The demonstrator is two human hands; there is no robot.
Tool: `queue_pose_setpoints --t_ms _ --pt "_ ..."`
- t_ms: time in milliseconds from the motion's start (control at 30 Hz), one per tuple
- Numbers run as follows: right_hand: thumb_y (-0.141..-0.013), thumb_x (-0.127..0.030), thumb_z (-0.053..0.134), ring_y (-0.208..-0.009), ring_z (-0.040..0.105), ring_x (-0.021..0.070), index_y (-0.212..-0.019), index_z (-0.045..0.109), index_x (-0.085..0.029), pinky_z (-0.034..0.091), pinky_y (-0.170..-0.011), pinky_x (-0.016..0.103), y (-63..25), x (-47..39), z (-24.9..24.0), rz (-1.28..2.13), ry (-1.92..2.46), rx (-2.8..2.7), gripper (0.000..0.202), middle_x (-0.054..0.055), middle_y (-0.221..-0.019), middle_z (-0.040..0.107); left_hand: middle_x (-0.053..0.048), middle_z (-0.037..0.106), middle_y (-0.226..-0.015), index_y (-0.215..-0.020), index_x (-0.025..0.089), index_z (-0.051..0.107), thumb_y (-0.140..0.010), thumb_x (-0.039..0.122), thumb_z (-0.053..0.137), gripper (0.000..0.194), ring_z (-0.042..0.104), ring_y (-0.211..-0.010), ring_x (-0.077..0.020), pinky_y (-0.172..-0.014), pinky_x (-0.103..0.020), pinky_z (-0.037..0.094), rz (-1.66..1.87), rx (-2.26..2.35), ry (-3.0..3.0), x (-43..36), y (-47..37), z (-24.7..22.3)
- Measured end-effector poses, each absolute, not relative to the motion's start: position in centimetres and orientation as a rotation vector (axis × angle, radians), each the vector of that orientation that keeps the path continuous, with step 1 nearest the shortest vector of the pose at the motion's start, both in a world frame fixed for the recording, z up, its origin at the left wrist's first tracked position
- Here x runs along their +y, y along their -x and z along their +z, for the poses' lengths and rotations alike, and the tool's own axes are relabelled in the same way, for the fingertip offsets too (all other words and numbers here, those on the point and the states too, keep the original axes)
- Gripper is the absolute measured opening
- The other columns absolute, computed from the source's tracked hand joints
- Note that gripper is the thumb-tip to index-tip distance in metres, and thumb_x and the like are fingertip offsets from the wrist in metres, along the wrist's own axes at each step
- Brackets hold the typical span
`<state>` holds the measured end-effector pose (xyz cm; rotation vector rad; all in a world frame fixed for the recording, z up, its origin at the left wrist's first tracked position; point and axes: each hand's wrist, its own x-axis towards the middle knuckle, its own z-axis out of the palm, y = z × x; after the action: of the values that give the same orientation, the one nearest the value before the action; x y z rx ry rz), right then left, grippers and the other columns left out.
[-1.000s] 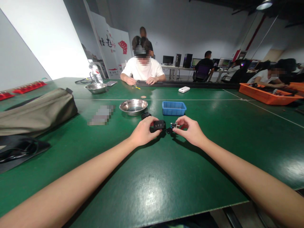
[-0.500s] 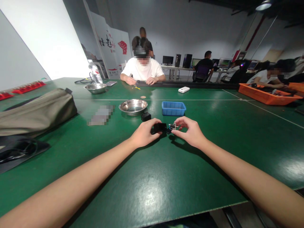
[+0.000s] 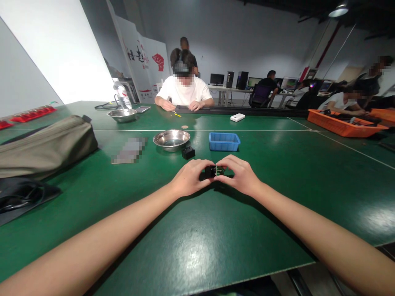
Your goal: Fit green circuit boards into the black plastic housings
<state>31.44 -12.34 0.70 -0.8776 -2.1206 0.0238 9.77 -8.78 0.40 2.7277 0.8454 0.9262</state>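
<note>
My left hand [image 3: 189, 177] is closed round a small black plastic housing [image 3: 210, 171] above the green table. Pinched in my right hand [image 3: 242, 176] is a small green circuit board [image 3: 219, 170] with parts mounted on it. Board and housing meet end to end between my fingertips; how far the board's parts reach inside is hidden. Just beyond my left hand a black block-shaped part [image 3: 188, 153] lies on the table. Behind it stands a steel bowl [image 3: 171, 149], and a blue plastic tray [image 3: 224, 146] sits to the right of that bowl.
A khaki bag [image 3: 52, 144] and a black pouch [image 3: 24, 199] lie at left. Farther back are a second steel bowl [image 3: 122, 119], a water bottle [image 3: 123, 98], a white power bank-like object [image 3: 237, 117] and an orange basket [image 3: 342, 125]. A co-worker [image 3: 185, 92] sits opposite.
The circuit board has come leftward against the black housing, closing the gap between them. Both hands are now almost touching and slightly nearer me.
</note>
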Motion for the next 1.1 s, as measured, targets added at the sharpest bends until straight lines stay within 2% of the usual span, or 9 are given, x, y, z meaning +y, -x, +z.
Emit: queue_pose_setpoints --t_ms 233,500,667,1100 --pt "-0.088 -0.034 0.07 -0.089 0.066 0.0197 -0.11 0.067 -0.023 0.057 -0.08 0.033 -31.78 -12.25 0.67 0.063 0.886 -2.128 0.024 0.007 -0.101 0.067 -0.006 0.071 -0.105 -0.113 0.022 0.06 -0.086 0.038 0.066 0.032 0.067 -0.094 -0.0227 -0.085 -0.036 0.051 0.925 0.897 -2.687 -8.72 -9.68 0.37" --pt "-0.093 -0.024 0.061 -0.096 0.069 0.0204 -0.1 0.071 -0.02 0.058 -0.087 0.034 -32.41 -12.28 0.99 -0.054 0.765 -2.178 0.013 0.01 -0.103 0.071 -0.005 0.071 -0.103 -0.113 0.022 0.061 -0.086 0.04 0.067 0.033 0.067 -0.093 -0.0223 -0.083 -0.034 0.05 0.936 0.92 -2.659 -8.63 -9.52 0.26" --pt "-0.094 -0.023 0.06 -0.095 0.07 0.0195 -0.093 0.073 -0.023 0.059 -0.084 0.033 -32.33 -12.14 0.74 -0.028 0.739 -2.201 0.013 0.008 -0.102 0.072 -0.005 0.071 -0.104 -0.114 0.022 0.06 -0.086 0.039 0.068 0.034 0.067 -0.093 -0.0222 -0.084 -0.035 0.051 0.946 0.893 -2.667 -8.58 -9.49 0.19" --pt "-0.091 -0.024 0.065 -0.092 0.07 0.0201 -0.089 0.075 -0.024 0.058 -0.083 0.035 -31.81 -12.06 0.74 0.04 0.796 -2.123 0.01 0.007 -0.1 0.075 -0.005 0.071 -0.102 -0.112 0.022 0.062 -0.086 0.04 0.067 0.032 0.067 -0.091 -0.0213 -0.083 -0.034 0.052 0.955 0.874 -2.624 -8.4 -9.42 0.24"
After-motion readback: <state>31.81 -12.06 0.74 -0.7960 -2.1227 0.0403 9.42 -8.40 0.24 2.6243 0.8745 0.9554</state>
